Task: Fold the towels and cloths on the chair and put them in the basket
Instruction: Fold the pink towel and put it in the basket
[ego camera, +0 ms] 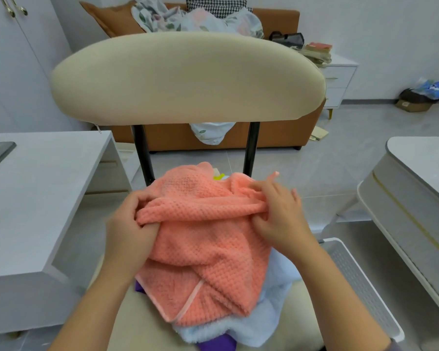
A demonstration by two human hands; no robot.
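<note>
Fingers (143,198) of the left hand (129,224) and right hand (279,214) pinched a ridge of the orange towel (205,244), topmost of the pile on the chair (188,77); an uneven lift could drag the blue towel (271,323) beneath onto the floor

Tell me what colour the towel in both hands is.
The towel is salmon pink, waffle-textured; the head view shows it best.
</note>
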